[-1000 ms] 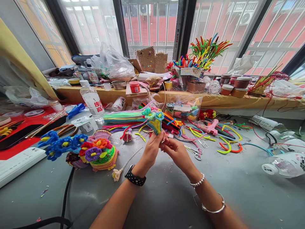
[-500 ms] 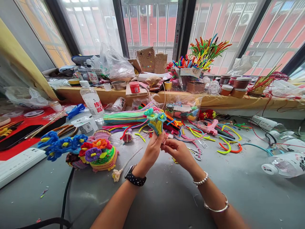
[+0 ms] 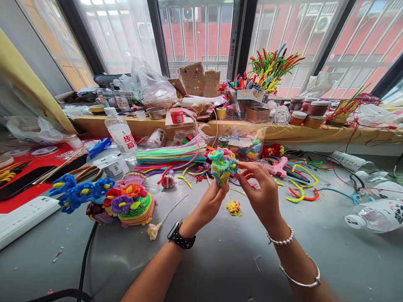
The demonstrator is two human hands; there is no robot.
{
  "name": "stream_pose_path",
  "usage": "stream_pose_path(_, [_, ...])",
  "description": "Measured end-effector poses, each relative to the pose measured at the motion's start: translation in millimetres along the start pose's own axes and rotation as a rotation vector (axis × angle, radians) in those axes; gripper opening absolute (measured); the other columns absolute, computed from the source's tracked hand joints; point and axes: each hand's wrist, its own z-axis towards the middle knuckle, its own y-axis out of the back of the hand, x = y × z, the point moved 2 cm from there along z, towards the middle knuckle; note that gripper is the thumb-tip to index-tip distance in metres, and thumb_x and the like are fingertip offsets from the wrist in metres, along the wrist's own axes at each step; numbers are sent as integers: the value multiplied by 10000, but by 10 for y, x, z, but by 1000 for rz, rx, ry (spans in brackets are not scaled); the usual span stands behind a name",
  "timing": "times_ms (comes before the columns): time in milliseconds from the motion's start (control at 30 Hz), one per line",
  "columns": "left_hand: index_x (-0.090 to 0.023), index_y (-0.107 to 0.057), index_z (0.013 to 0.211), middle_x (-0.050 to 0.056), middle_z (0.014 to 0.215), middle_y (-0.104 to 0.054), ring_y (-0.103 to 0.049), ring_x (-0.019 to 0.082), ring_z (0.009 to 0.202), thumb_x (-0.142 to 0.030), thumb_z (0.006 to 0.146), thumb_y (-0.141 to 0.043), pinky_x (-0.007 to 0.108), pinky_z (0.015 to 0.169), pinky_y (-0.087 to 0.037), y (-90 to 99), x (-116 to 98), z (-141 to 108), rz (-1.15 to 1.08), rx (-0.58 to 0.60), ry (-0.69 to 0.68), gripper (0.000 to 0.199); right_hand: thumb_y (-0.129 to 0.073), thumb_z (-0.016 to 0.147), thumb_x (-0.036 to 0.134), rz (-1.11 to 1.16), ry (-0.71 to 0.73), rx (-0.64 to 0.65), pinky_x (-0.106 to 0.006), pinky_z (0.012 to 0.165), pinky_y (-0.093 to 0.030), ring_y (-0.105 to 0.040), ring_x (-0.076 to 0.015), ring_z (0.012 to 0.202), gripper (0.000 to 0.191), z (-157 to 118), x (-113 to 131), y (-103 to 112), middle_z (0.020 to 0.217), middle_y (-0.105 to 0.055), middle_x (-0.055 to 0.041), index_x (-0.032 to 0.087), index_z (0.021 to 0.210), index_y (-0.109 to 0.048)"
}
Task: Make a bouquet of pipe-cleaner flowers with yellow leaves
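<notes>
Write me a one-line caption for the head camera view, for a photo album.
Left hand holding a small fuzzy bouquet, right hand beside it, above a grey craft table.

Holds a small fuzzy-flower bouquet point(image 3: 222, 164) upright in the left hand point(image 3: 211, 203), with the right hand point(image 3: 261, 191) at its side, above a grey table point(image 3: 220, 272), near a small yellow-and-red heap point(image 3: 234, 208).

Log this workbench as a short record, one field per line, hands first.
Left hand: grips bouquet of fuzzy flowers near its base
Right hand: fingers at bouquet's edge, contact unclear
Left: white power strip, blue fuzzy flowers
Behind: pastel pipe cleaner bundle
Right: pink glue gun; plastic bottle lying on its side
</notes>
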Motion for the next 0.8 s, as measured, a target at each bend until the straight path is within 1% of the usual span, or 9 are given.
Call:
stream_pose_path(100, [-168,-466,970,30,753,-491,-463,143,730,-403,849,-285,285,710,-424,-28,6,-18,10,72,19,320,-513,795,201,-59,60,-46,-286,657,-484,-563,-135,699,215,-3,12,33,902,-581,-35,225,1001,-571])
stream_pose_path(233, [-175,-443,959,22,765,-498,-463,133,685,-338,854,-295,290,680,-434,-61,14,-39,133,56,35,244,-481,811,164,-94,111,-53,-298,732,-470,-572,-158,804,218,-6,23,37,904,-606,-36,228,988,-592])
stream_pose_path(367, [-174,-428,1006,60,866,-555,-516,165,799,-245,848,-302,321,744,-427,-107,6,-55,274,13,-13,213,-461,821,150,-49,82,-46,-296,750,-464,-570,-161,842,233,-2,6,26,899,-621,-29,241,984,-601])
stream_pose_path(433, [-170,-408,1052,87,941,-562,-525,185,871,-217,846,-298,338,777,-421,-121,7,-55,323,-24,-50,238,-460,820,151,-21,54,-23,-300,757,-463,-571,-160,848,237,2,-18,21,905,-621,-25,252,978,-606])
stream_pose_path(533, [-157,-371,1110,117,1030,-551,-518,205,957,-199,849,-285,357,810,-413,-124,20,-47,367,-93,-69,278,-453,820,157,36,-5,47,-315,786,-463,-569,-166,891,251,4,-62,6,964,-620,-32,248,1007,-593])
stream_pose_path(667, [-134,-366,1107,141,1034,-552,-528,220,961,-210,854,-266,372,803,-419,-102,32,-41,420,-179,-8,282,-456,809,190,146,-88,166,-357,852,-441,-536,-191,1001,332,6,-76,-43,1100,-574,-62,228,1136,-500])
stream_pose_path(733, [-126,-365,1095,153,1022,-554,-528,230,968,-212,853,-260,384,802,-420,-92,31,-41,444,-203,28,277,-496,790,224,174,-89,194,-369,878,-425,-512,-199,1038,421,14,-44,-71,1143,-548,-66,233,1205,-427])
stream_pose_path(800, [-121,-362,1084,166,1016,-552,-524,241,983,-212,851,-256,399,800,-420,-83,31,-42,461,-218,59,271,-543,764,260,169,-63,203,-379,890,-416,-498,-207,1054,495,27,2,-95,1182,-521,-62,247,1234,-388])
